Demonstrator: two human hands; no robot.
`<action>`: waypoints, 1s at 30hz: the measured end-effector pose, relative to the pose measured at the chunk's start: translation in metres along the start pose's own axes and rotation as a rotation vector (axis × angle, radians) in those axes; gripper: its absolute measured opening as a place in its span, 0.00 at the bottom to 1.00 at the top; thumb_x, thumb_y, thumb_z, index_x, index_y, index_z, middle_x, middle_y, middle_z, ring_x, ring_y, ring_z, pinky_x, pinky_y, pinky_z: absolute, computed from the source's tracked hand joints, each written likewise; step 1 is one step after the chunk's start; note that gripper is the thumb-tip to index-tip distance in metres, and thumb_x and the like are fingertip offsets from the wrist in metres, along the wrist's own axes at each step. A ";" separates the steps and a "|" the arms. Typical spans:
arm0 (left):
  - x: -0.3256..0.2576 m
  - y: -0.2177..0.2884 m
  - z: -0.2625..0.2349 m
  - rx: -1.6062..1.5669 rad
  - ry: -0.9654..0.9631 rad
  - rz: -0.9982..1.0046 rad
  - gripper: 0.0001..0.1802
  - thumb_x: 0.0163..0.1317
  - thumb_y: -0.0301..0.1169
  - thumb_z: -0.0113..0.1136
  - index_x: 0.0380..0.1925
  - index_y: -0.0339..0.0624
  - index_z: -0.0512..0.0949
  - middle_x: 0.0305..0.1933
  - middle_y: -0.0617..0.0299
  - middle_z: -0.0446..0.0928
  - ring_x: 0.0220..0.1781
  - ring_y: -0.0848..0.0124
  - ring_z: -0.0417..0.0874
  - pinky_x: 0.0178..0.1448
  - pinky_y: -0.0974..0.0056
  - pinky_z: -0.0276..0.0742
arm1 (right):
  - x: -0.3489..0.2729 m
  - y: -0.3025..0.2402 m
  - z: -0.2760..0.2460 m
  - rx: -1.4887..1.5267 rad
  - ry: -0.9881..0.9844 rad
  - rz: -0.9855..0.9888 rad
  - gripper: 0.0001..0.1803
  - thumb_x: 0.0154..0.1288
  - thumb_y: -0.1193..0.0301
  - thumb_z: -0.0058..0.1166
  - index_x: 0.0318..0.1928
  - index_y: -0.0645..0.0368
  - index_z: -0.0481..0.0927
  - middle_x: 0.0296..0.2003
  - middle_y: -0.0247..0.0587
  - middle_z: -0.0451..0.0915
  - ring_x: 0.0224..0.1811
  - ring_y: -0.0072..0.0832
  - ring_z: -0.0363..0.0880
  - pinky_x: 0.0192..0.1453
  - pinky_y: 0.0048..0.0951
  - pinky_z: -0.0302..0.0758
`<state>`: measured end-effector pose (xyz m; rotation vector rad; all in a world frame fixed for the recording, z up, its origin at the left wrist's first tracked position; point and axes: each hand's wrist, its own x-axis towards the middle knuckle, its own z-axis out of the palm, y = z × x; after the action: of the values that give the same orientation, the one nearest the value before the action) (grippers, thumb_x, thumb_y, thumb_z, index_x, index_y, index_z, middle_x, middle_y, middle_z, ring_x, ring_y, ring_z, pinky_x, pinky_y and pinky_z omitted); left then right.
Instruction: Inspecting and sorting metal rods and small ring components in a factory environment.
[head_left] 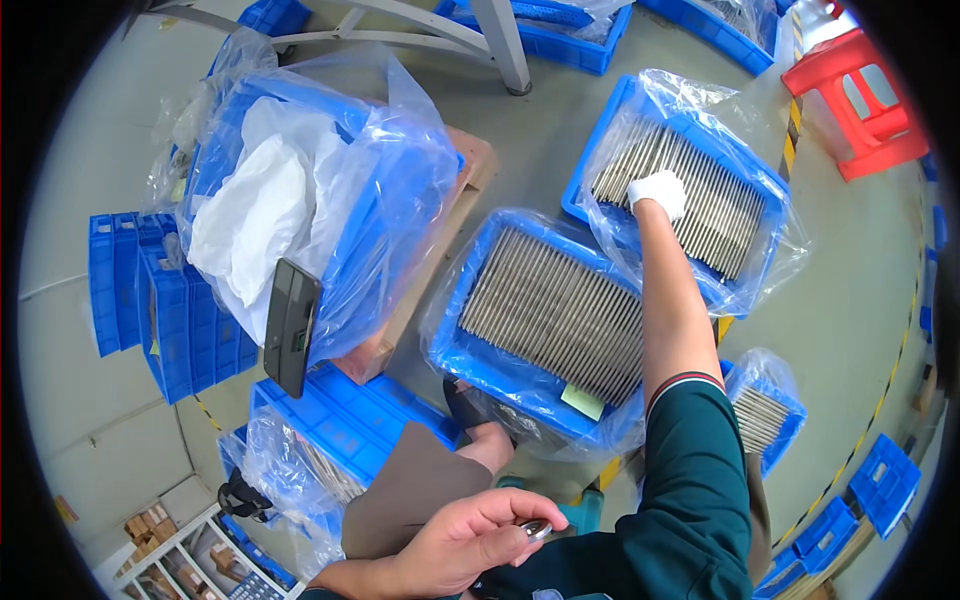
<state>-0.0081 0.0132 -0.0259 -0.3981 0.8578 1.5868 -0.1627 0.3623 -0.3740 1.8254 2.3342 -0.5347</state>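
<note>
My left hand (pixel 470 538) is bare and held low, near my lap. Its thumb and fingers pinch a small, shiny, rounded metal piece (pixel 537 530). Stretched out far to the right, my right hand (pixel 658 193) wears a white glove. It rests on a tight row of thin metal parts (pixel 722 210) in a plastic-lined blue crate (pixel 622 98). The gloved fingers look curled down, and what they grip is hidden. Nearer to me, another lined blue crate (pixel 505 375) holds a similar row of metal parts (pixel 550 315) and a pale green slip (pixel 582 402).
At left, a plastic-lined blue crate (pixel 375 200) with white cloth-like sheets (pixel 255 215) stands on a pallet (pixel 470 175); a dark phone (pixel 292 328) lies at its edge. Stacked blue crates (pixel 175 310) stand further left. A red stool (pixel 860 105) is at far right, a smaller crate (pixel 775 455) below.
</note>
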 end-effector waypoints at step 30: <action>-0.002 -0.028 0.013 -0.082 0.164 0.525 0.19 0.70 0.46 0.41 0.45 0.41 0.69 0.38 0.58 0.78 0.38 0.69 0.78 0.40 0.67 0.71 | -0.178 0.064 -0.184 2.071 -1.445 -0.099 0.13 0.71 0.57 0.41 0.33 0.51 0.69 0.20 0.26 0.59 0.17 0.16 0.55 0.18 0.19 0.52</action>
<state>0.0220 0.0216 -0.0244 -0.3835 1.0846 2.0988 -0.0340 0.2783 -0.1600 0.3492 0.2655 -3.1869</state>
